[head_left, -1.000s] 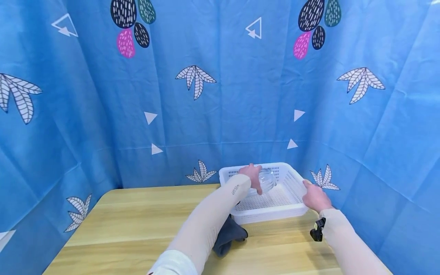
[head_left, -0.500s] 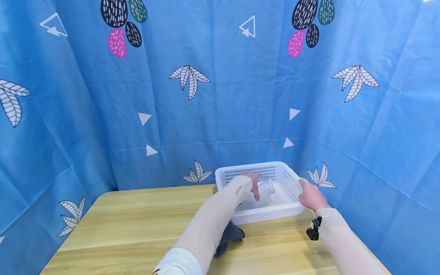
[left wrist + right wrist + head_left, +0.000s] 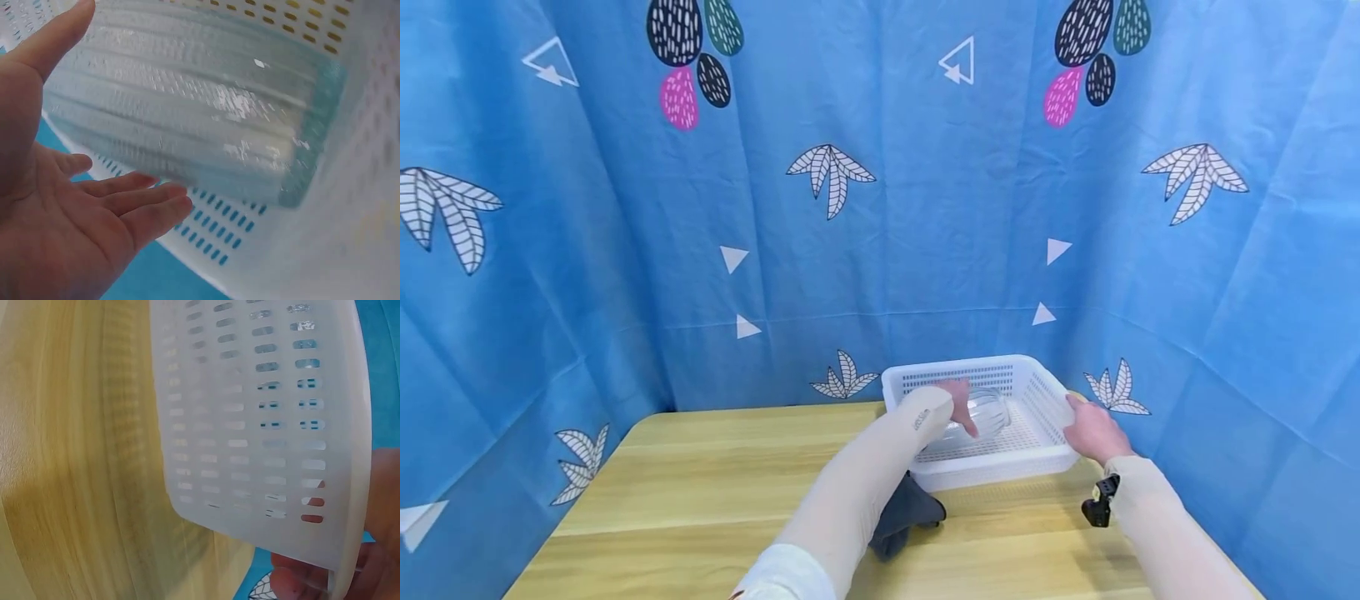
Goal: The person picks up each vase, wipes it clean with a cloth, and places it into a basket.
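A clear ribbed glass vase (image 3: 990, 414) lies on its side in a white perforated plastic basket (image 3: 992, 473) at the table's back right. My left hand (image 3: 958, 405) is over the basket's left half, beside the vase. In the left wrist view this hand (image 3: 75, 219) has its fingers loosely extended and its thumb apart, not curled round the glass (image 3: 181, 100); whether a fingertip touches it, I cannot tell. My right hand (image 3: 1095, 430) grips the basket's right rim. In the right wrist view, the basket wall (image 3: 237, 425) partly hides that hand's fingers (image 3: 289, 584).
A dark grey cloth (image 3: 904, 518) lies on the wooden table (image 3: 715, 483) in front of the basket, partly behind my left forearm. A blue patterned curtain (image 3: 880, 250) hangs close behind the table and along its sides.
The vase has been lowered to lie in the basket, and my left hand has loosened from it. My right hand stays on the rim. The head view shifts slightly.
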A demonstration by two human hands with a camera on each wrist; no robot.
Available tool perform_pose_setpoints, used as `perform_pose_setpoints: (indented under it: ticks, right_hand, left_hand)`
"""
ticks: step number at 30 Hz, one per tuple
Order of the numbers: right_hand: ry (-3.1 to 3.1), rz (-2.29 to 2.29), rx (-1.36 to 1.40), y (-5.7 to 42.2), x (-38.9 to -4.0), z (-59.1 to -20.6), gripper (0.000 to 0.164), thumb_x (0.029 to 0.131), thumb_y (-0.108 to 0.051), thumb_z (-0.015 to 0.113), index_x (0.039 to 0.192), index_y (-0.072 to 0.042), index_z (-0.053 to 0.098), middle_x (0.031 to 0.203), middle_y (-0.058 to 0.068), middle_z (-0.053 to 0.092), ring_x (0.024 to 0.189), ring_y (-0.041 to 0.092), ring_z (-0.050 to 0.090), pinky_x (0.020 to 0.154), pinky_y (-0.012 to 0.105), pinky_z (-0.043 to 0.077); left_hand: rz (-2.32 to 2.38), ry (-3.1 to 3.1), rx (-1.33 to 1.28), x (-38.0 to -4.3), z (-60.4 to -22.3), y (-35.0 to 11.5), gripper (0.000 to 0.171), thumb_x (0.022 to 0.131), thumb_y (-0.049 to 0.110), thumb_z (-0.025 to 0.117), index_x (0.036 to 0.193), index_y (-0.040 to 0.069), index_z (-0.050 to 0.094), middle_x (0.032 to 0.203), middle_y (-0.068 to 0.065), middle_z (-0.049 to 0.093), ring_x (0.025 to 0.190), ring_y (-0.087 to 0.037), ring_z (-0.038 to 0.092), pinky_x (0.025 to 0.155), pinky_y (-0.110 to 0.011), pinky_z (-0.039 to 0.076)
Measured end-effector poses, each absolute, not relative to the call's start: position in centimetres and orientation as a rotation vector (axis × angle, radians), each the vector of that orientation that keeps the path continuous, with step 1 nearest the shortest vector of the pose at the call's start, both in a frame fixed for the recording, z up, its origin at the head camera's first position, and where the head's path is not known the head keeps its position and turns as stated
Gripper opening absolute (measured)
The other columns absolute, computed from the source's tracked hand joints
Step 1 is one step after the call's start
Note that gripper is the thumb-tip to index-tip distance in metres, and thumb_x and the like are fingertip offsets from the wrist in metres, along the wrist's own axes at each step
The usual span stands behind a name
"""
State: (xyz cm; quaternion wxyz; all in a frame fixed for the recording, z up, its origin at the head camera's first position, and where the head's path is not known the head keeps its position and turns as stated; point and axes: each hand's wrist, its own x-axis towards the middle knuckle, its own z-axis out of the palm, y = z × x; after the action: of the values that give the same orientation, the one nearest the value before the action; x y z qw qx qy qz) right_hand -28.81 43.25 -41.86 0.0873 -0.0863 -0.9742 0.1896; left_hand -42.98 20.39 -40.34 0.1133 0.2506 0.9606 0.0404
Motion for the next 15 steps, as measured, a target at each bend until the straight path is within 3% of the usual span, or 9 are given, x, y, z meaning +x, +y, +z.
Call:
perform_pose_setpoints:
  ticks: [2, 10, 15]
  right_hand:
    - [-2.906, 0.562, -0.245, 43.7, -29.0, -41.9, 0.069, 0.088, -0.010, 0.053, 0.152, 0.008, 0.033, 0.141, 0.042, 0.042, 0.105, 0.048, 0.057, 0.077, 0.054, 0.047]
    - [-2.801, 0.494, -0.149, 42.9, -29.5, -41.0, 0.062, 0.099, -0.029, 0.052, 0.148, 0.008, 0.039, 0.139, 0.041, 0.046, 0.123, 0.060, 0.047, 0.096, 0.069, 0.042]
    - [-2.752, 0.407, -0.035, 41.0, -29.4, -39.2, 0.063, 0.101, -0.039, 0.054, 0.147, 0.004, 0.044, 0.144, 0.038, 0.044, 0.129, 0.060, 0.042, 0.100, 0.073, 0.036]
  left_hand:
    - [0.152, 2.806, 0.751, -42.7, -39.5, 19.7, 0.110, 0.075, 0.058, 0.082, 0.161, 0.026, 0.022, 0.157, 0.006, 0.044, 0.138, -0.013, 0.049, 0.106, -0.034, 0.046]
    - [0.307, 2.839, 0.914, -40.4, -35.1, 14.3, 0.098, 0.084, 0.065, 0.069, 0.160, 0.023, 0.025, 0.157, -0.005, 0.043, 0.141, -0.021, 0.045, 0.109, -0.041, 0.044]
    - [0.366, 2.874, 1.008, -38.0, -33.5, 9.6, 0.097, 0.085, 0.072, 0.062, 0.161, 0.025, 0.023, 0.162, -0.006, 0.033, 0.150, -0.024, 0.030, 0.117, -0.049, 0.033]
